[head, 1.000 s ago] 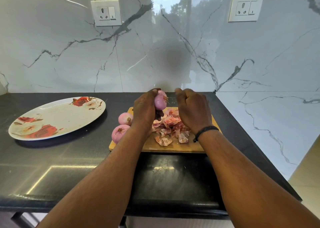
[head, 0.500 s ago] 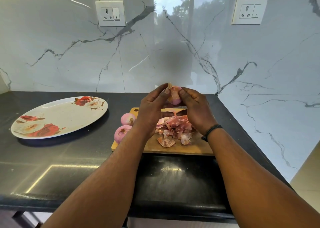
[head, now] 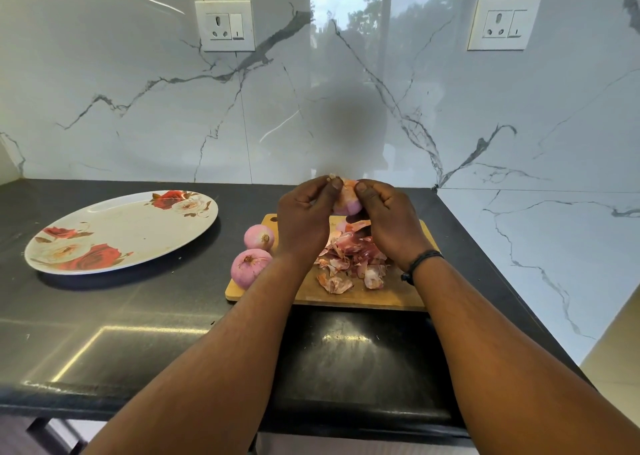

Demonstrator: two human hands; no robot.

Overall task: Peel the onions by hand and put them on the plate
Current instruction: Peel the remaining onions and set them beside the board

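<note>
Both hands, left hand [head: 304, 212] and right hand [head: 388, 219], grip one onion [head: 348, 201] above the cutting board [head: 381, 292], seemingly pinching its skin; two onions [head: 254, 252] lie beside.

A single wide-angle head-worn view looks forward and down from standing height at a black countertop [head: 104, 333], facing the marble wall [head: 138, 108] squarely. Both forearms enter from the lower edge. The cutting board [head: 346, 299] lies near frame centre, at arm's reach.
</note>
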